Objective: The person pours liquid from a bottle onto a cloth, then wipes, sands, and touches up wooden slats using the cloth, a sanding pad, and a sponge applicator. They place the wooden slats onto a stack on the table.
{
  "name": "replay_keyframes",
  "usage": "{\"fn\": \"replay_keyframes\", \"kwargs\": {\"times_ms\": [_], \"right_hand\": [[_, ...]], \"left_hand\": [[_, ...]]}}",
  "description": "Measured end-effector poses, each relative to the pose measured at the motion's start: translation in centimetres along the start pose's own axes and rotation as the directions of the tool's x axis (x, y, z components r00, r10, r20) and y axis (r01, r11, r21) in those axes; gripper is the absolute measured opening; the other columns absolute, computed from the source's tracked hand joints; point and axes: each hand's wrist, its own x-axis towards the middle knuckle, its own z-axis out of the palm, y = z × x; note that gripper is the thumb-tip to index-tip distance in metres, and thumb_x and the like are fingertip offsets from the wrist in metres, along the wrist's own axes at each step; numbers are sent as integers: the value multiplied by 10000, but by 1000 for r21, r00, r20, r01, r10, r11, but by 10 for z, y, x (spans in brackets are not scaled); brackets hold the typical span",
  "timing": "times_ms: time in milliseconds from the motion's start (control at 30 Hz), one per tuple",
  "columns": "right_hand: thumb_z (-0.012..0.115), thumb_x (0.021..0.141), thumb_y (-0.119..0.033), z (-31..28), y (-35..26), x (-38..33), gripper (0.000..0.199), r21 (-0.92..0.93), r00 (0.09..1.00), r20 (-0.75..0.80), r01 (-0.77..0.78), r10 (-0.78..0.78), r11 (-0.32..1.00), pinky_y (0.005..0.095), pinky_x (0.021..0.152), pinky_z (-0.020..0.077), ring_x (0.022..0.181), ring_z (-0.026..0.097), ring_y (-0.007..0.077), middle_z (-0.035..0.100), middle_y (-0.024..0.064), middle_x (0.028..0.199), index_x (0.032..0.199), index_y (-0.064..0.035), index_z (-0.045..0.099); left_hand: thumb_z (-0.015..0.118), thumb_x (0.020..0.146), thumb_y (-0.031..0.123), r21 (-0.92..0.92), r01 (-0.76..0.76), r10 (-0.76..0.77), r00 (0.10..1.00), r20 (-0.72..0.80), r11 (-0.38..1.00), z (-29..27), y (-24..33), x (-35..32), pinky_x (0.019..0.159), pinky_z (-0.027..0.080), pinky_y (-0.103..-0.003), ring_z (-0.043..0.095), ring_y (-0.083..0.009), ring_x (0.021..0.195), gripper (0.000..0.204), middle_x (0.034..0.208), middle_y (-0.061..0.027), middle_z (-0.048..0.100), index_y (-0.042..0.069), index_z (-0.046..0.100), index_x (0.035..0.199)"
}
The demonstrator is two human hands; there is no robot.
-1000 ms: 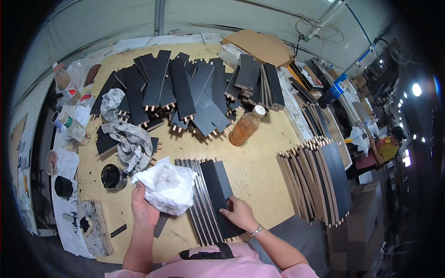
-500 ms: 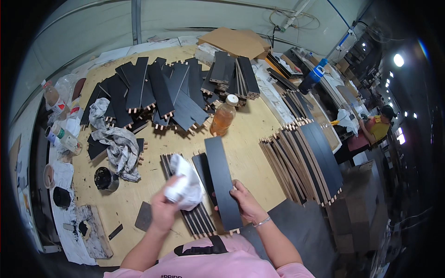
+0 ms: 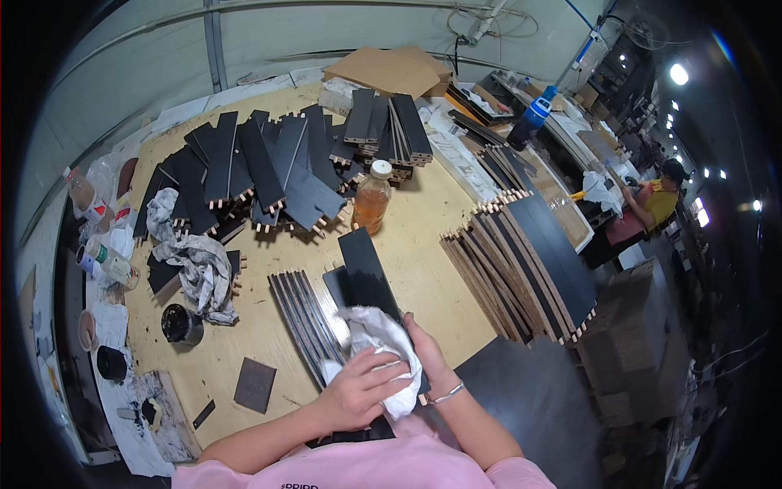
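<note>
My right hand (image 3: 432,354) grips the right edge of a black wooden board (image 3: 365,265), which is tilted in front of my body. My left hand (image 3: 358,391) is closed on a white rag (image 3: 379,330) and presses it against the lower part of the board's face. The rag hides that part of the face. Left of the held board, a row of dark boards (image 3: 297,314) stands on edge. Another dark board (image 3: 336,284) shows partly behind the held one. To the right, a larger row of boards (image 3: 554,253) with wooden dowels stands near the table edge.
A bottle of amber liquid (image 3: 371,204) stands beyond the board. Black boards (image 3: 261,167) lie heaped at the back. On the left are a stained rag (image 3: 208,277), a dark cup (image 3: 181,326) and a flat dark square (image 3: 256,385). Another person (image 3: 658,200) works at far right.
My left hand has moved right and brought the rag onto the board's face. The board sits slightly lower and more tilted. The whole view has shifted a little.
</note>
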Motion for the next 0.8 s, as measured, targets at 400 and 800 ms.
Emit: {"fn": "replay_keyframes", "kwargs": {"times_ms": [400, 800], "right_hand": [[402, 1224, -446, 27, -1, 4, 553, 11, 1000, -27, 4, -4, 1000, 453, 928, 678, 1100, 775, 276, 753, 158, 1271, 1467, 3, 616], [375, 1227, -454, -8, 24, -23, 549, -183, 991, 133, 45, -20, 982, 406, 826, 656, 922, 779, 299, 761, 206, 1125, 1443, -1, 597]], "left_hand": [[824, 865, 108, 93, 209, -190, 965, -182, 973, -29, -47, 19, 1115, 508, -517, 701, -330, 1273, 438, 1352, -98, 789, 125, 817, 1303], [617, 970, -48, -359, 443, -563, 524, -640, 821, -134, -206, 17, 905, 581, -335, 761, -196, 996, 324, 1143, -145, 814, -19, 784, 1246]]}}
